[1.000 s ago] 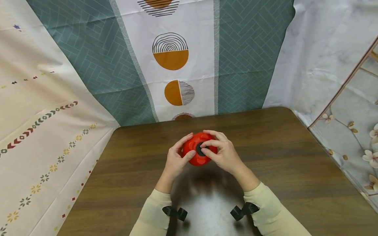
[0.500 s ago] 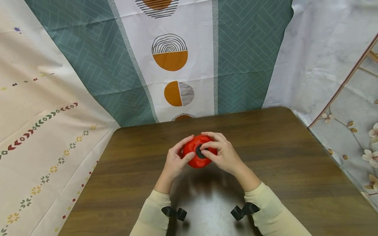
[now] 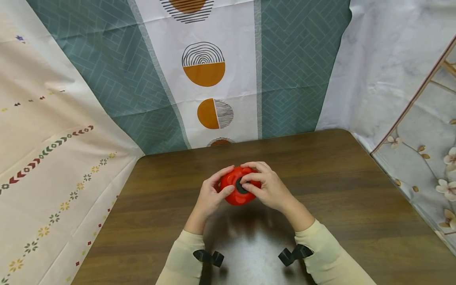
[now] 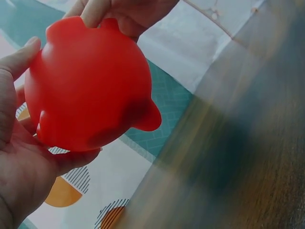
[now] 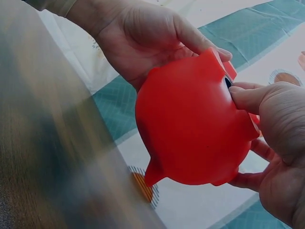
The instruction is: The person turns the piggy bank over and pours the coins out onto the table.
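Both hands hold up a glossy red piggy bank (image 3: 230,179) above the table, its underside with stubby feet facing the head camera. The left hand (image 3: 209,194) grips its left side, thumb near the underside and fingers behind. With thumb and fingers, the right hand (image 3: 271,188) pinches at the round black plug (image 3: 239,187) in the middle of the underside, one finger stretched over the far side. In the right wrist view only the dark edge of the plug (image 5: 228,82) shows beside the fingertips. A pointed red ear (image 4: 151,118) juts from the bank's lower part in the left wrist view.
A brown wood-grain table (image 3: 160,221) lies below, with a bright glare patch (image 3: 249,253) at its near side. Patterned cloths (image 3: 292,71) hang behind and at both sides. Black wrist straps (image 3: 210,258) sit over the pale sleeves (image 3: 187,259).
The piggy bank and both hands have moved slightly toward the body, with the bank a touch leftward. The right fingers stay at the plug throughout. The head view has shifted slightly.
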Demonstrator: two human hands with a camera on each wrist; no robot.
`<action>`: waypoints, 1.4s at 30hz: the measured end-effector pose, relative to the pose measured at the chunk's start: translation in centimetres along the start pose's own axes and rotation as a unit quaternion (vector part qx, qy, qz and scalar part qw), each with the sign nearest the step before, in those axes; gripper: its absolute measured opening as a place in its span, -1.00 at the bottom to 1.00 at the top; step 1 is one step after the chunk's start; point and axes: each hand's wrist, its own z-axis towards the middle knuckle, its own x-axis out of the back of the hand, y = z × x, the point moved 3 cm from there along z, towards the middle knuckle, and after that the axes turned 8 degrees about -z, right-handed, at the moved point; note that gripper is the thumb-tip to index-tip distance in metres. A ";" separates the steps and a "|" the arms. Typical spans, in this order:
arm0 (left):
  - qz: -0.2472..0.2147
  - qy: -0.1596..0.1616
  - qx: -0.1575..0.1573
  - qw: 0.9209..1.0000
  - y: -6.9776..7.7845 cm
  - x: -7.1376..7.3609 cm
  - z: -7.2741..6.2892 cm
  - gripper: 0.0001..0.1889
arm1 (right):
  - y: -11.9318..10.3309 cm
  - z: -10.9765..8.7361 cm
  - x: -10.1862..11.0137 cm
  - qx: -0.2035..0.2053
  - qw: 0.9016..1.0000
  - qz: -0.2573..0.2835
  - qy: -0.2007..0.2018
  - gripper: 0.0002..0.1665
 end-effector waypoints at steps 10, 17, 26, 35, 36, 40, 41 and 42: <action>0.008 -0.010 0.010 1.000 -0.1 0.1 -0.1 -0.48 | 0.1 0.0 0.0 -0.001 1.000 -0.010 -0.021 -0.85; 0.003 -0.006 -0.004 1.000 -0.2 0.1 -0.1 -0.48 | -0.3 0.1 -0.2 0.012 1.000 -0.015 -0.011 -0.87; -0.019 0.021 -0.015 0.999 -0.5 0.0 -0.4 -0.45 | -0.3 0.0 -0.7 -0.003 0.999 -0.004 0.043 -0.92; -0.037 0.041 -0.026 0.998 -0.5 -0.9 -0.2 -0.46 | -0.2 0.0 -0.6 -0.002 0.996 -0.004 0.084 -0.93; -0.040 0.042 -0.025 0.998 -0.5 -1.0 -0.1 -0.46 | -0.3 0.0 -0.6 0.000 0.996 -0.005 0.086 -0.92; -0.044 0.052 -0.014 0.998 -0.5 -1.3 -0.1 -0.41 | -0.4 0.0 -0.5 0.009 0.996 -0.009 0.093 -0.94; -0.043 0.053 -0.011 0.998 -0.6 -1.3 0.0 -0.40 | -0.4 0.1 -0.5 0.011 0.996 -0.010 0.094 -0.95; -0.043 0.055 -0.008 0.998 -0.7 -1.3 0.0 -0.39 | -0.4 0.1 -0.5 0.013 0.995 -0.010 0.095 -0.95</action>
